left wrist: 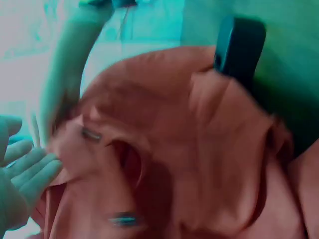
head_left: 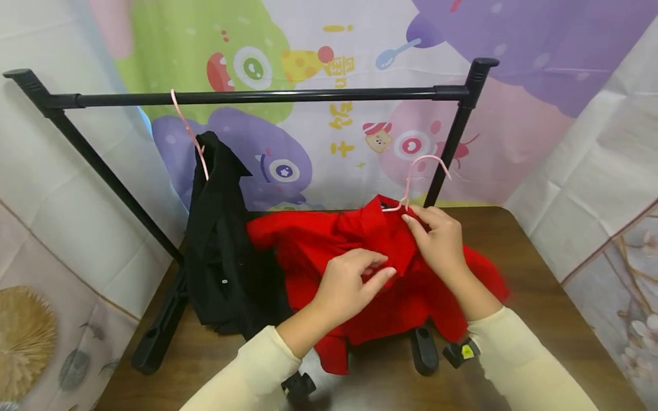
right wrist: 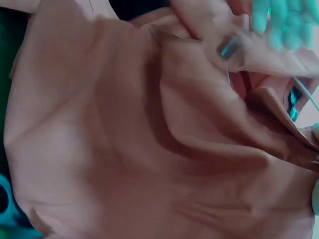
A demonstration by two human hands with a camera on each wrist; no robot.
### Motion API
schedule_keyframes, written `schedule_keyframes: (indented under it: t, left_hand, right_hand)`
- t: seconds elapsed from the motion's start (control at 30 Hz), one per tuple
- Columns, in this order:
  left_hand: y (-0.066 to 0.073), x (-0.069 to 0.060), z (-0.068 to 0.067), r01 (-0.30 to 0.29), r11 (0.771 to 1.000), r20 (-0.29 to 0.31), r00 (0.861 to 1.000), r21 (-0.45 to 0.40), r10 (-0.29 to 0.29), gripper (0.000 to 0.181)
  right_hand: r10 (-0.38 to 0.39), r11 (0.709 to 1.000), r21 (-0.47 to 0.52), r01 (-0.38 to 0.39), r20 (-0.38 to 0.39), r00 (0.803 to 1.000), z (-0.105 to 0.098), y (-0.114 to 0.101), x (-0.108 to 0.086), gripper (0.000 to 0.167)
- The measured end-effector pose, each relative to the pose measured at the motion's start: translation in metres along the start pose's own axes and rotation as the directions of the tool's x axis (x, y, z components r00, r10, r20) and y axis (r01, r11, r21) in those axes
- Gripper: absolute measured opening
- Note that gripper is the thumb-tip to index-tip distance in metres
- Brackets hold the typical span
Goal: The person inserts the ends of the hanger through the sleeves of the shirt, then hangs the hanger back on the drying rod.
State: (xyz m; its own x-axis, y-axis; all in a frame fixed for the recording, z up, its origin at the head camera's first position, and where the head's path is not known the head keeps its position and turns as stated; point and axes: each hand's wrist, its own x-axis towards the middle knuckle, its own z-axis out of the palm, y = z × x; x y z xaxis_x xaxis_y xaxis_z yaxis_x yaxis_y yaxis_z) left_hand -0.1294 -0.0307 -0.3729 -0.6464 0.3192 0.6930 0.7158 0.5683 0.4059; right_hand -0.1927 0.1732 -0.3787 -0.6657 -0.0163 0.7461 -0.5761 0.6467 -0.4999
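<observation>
A red collared shirt [head_left: 380, 308] hangs over a pink hanger [head_left: 411, 177], whose hook sticks up out of the collar, off the rail. My right hand [head_left: 439, 240] pinches the shirt's collar beside the hanger's neck; only its fingertips show at the edge of the right wrist view. In front of the shirt's upper front is my left hand [head_left: 346, 279], thumb and fingers apart. The left wrist view shows its loosely extended fingers [left wrist: 32, 174] beside the collar, holding nothing. Label-like or button-like dark bits on the shirt are blurred.
A black garment [head_left: 221, 257] hangs on another pink hanger [head_left: 187, 128] at the left of the black rail [head_left: 308, 96]. The rack's feet [head_left: 159, 337] stand on a brown wooden table [head_left: 534, 319]. A patterned cloth [head_left: 329, 51] hangs behind.
</observation>
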Motion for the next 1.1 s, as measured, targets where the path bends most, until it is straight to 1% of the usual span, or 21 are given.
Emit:
schedule_keyframes:
  t: [0.07,0.13,0.17,0.2,0.23,0.3,0.37,0.43,0.47,0.57,0.63,0.7,0.73,0.8,0.9,0.93,0.97,1.0,1.03,1.07,1.1]
  left_hand:
    - [-0.014,0.007,-0.008,0.003,1.000,-0.093,0.996,0.024,-0.001,0.011]
    - [-0.031,0.015,-0.020,0.019,0.997,-0.183,0.983,0.070,-0.006,0.011]
    - [-0.038,0.020,-0.026,0.034,0.995,-0.208,0.978,0.089,-0.015,0.014]
    - [-0.045,0.023,-0.031,0.052,0.993,-0.207,0.978,0.107,-0.029,0.019]
    - [-0.051,0.027,-0.036,0.073,0.990,-0.180,0.982,0.117,-0.052,0.026]
    - [-0.059,0.032,-0.040,0.113,0.985,-0.084,0.991,0.131,-0.103,0.042]
    - [-0.062,0.036,-0.038,0.132,0.978,-0.002,0.991,0.159,-0.133,0.054]
    - [-0.061,0.038,-0.034,0.117,0.972,0.037,0.991,0.202,-0.127,0.054]
    - [-0.060,0.039,-0.031,0.099,0.969,0.036,0.993,0.225,-0.110,0.048]
    - [-0.055,0.041,-0.023,0.045,0.965,-0.009,0.999,0.259,-0.044,0.026]
    - [-0.051,0.042,-0.020,0.006,0.968,-0.033,0.999,0.250,0.002,0.016]
    - [-0.047,0.042,-0.018,-0.045,0.972,-0.025,0.998,0.229,0.052,0.013]
    - [-0.046,0.042,-0.017,-0.076,0.971,-0.014,0.997,0.227,0.081,0.014]
    - [-0.046,0.040,-0.016,-0.141,0.962,0.015,0.990,0.234,0.141,0.020]
    - [-0.050,0.034,-0.016,-0.235,0.935,0.065,0.972,0.265,0.226,0.027]
    - [-0.053,0.031,-0.016,-0.256,0.930,0.077,0.967,0.263,0.244,0.030]
    - [-0.057,0.029,-0.016,-0.267,0.931,0.083,0.963,0.247,0.254,0.030]
    - [-0.061,0.027,-0.017,-0.265,0.936,0.077,0.964,0.231,0.254,0.029]
    - [-0.066,0.026,-0.018,-0.247,0.944,0.056,0.969,0.217,0.241,0.028]
    - [-0.072,0.025,-0.020,-0.213,0.956,0.023,0.977,0.202,0.212,0.026]
    - [-0.078,0.023,-0.023,-0.162,0.969,-0.020,0.986,0.184,0.168,0.026]
  right_hand:
    - [-0.008,1.000,0.025,0.008,-0.016,1.000,-0.004,0.001,0.002,0.023]
    - [-0.018,0.999,0.038,0.019,-0.027,0.999,-0.009,0.003,0.003,0.025]
    - [-0.023,0.999,0.043,0.025,-0.033,0.999,-0.011,0.005,0.004,0.026]
    - [-0.030,0.998,0.047,0.031,-0.038,0.999,-0.013,0.005,0.005,0.026]
    - [-0.033,0.998,0.049,0.035,-0.042,0.999,-0.015,0.006,0.006,0.026]
    - [-0.038,0.998,0.044,0.040,-0.044,0.998,-0.016,0.006,0.006,0.026]
    - [-0.049,0.998,0.032,0.050,-0.041,0.998,-0.015,0.003,0.006,0.025]
    - [-0.082,0.997,0.010,0.083,-0.029,0.996,-0.012,-0.001,0.005,0.024]
    - [-0.107,0.994,-0.006,0.107,-0.021,0.994,-0.010,-0.002,0.005,0.024]
    - [-0.192,0.980,-0.044,0.192,0.016,0.981,-0.003,-0.007,0.004,0.024]
    - [-0.239,0.968,-0.066,0.241,0.048,0.970,0.001,-0.009,0.003,0.025]
    - [-0.253,0.963,-0.075,0.259,0.075,0.965,0.003,-0.010,0.003,0.025]
    - [-0.248,0.964,-0.077,0.255,0.084,0.965,0.004,-0.011,0.003,0.026]
    - [-0.211,0.973,-0.079,0.218,0.086,0.974,0.003,-0.010,0.003,0.026]
    - [-0.125,0.990,-0.063,0.129,0.059,0.990,-0.001,-0.009,0.006,0.024]
    - [-0.098,0.994,-0.053,0.100,0.046,0.994,-0.003,-0.009,0.007,0.023]
    - [-0.074,0.996,-0.045,0.076,0.033,0.997,-0.004,-0.009,0.008,0.022]
    - [-0.056,0.998,-0.039,0.057,0.023,0.998,-0.006,-0.008,0.008,0.021]
    - [-0.040,0.999,-0.029,0.041,0.017,0.999,-0.008,-0.007,0.009,0.020]
    - [-0.026,0.999,-0.021,0.027,0.011,1.000,-0.010,-0.007,0.010,0.020]
    - [-0.011,1.000,-0.011,0.011,0.009,1.000,-0.012,-0.005,0.010,0.020]
